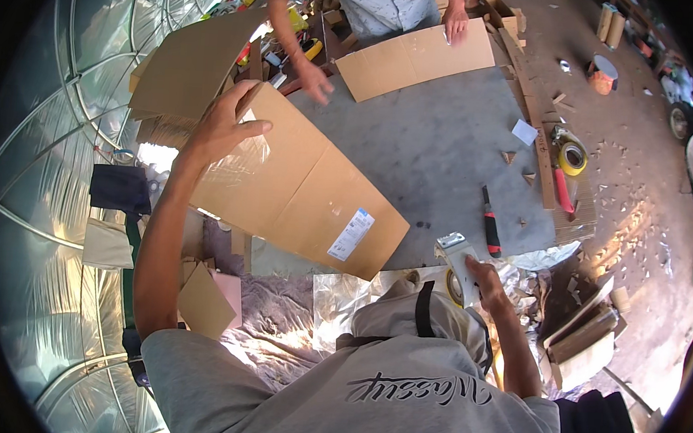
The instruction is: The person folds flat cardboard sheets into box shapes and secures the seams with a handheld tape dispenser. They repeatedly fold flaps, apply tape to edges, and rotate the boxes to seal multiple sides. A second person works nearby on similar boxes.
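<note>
My left hand grips the upper left end of a folded brown cardboard carton, thumb lying over its face. The carton is tilted above the near left part of the grey table. A white label is stuck near its lower right end, and clear shiny film shows by my thumb. In my right hand, low at the table's near edge, is a tape dispenser with a roll of tape partly in view. A box cutter with a red and black handle lies just beyond it, blade out.
Across the table a person holds a cardboard sheet with one hand; their other hand hovers near my carton. Stacked cardboard stands at left. A yellow tape roll and red-handled tool lie along the right edge.
</note>
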The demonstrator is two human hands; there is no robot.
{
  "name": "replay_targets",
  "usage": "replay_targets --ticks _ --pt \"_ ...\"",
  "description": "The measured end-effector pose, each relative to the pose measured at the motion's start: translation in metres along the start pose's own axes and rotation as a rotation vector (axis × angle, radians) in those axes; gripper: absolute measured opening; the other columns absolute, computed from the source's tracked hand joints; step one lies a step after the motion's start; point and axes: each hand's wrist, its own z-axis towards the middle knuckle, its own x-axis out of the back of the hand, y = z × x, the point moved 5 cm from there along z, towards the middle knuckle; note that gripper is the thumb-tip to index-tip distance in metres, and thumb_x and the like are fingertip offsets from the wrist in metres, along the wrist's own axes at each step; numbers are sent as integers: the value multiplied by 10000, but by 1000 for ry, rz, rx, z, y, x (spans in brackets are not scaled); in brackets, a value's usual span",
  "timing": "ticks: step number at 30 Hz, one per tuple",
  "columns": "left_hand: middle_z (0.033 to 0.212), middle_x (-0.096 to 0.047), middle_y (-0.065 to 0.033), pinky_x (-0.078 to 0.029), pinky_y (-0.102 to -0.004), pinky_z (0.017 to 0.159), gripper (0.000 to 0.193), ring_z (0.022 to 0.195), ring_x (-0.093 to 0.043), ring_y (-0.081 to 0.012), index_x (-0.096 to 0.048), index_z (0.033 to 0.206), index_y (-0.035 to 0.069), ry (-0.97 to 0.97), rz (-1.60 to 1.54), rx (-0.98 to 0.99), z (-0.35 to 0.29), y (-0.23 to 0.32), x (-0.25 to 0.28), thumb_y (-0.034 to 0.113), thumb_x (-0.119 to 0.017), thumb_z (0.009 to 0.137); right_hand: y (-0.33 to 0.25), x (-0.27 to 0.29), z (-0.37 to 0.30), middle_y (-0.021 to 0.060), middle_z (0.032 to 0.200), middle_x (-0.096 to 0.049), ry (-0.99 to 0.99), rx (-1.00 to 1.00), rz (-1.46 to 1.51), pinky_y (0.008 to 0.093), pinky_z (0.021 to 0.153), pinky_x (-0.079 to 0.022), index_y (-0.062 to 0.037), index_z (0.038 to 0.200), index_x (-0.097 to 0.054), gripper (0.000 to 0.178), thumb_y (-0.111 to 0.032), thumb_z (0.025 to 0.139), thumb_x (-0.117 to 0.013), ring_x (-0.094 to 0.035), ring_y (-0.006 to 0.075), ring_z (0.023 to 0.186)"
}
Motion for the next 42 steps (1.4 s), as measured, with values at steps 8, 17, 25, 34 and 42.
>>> replay_targets --ticks 8,17,25,34,42 --pt "1299 -653 -165 -474 -376 1041 689 1176 -628 -247 -540 1439 20 28 8 33 9 -26 3 194 -820 833 26 11 21 82 794 -692 93 -199 15 340 592 -492 37 975 -725 475 -432 1004 -652 -643 175 634" --pt "1213 -685 -182 -482 -355 974 603 1083 -639 -237 -544 1383 -38 -151 84 -148 70 44 -36 296 -743 923 13 15 5 74 852 -704 69 -74 76 326 637 -506 22 1051 -723 451 -419 1005 -643 -659 162 696" --pt "1185 -693 -157 -469 -350 993 502 1090 -639 -211 -588 1358 -40 -150 91 -182 111 30 -50 375 -543 1080 1 14 -27 55 868 -713 186 -44 112 312 659 -507 7 1072 -728 436 -409 1019 -606 -667 148 727" --pt "1029 -659 -126 -497 -315 878 531 956 -631 -187 -604 1335 -22 -368 -54 -313 118 60 -62 203 -774 886 23 20 -11 53 862 -703 174 58 95 310 636 -503 9 1061 -726 451 -426 1014 -615 -660 145 706" --pt "1314 -663 -184 -533 -364 961 490 1192 -658 -253 -652 1321 14 -591 -421 -633 162 142 -206 172 -752 869 36 30 -22 43 832 -684 382 -27 186 307 628 -488 7 1038 -723 467 -448 1013 -621 -628 144 688"
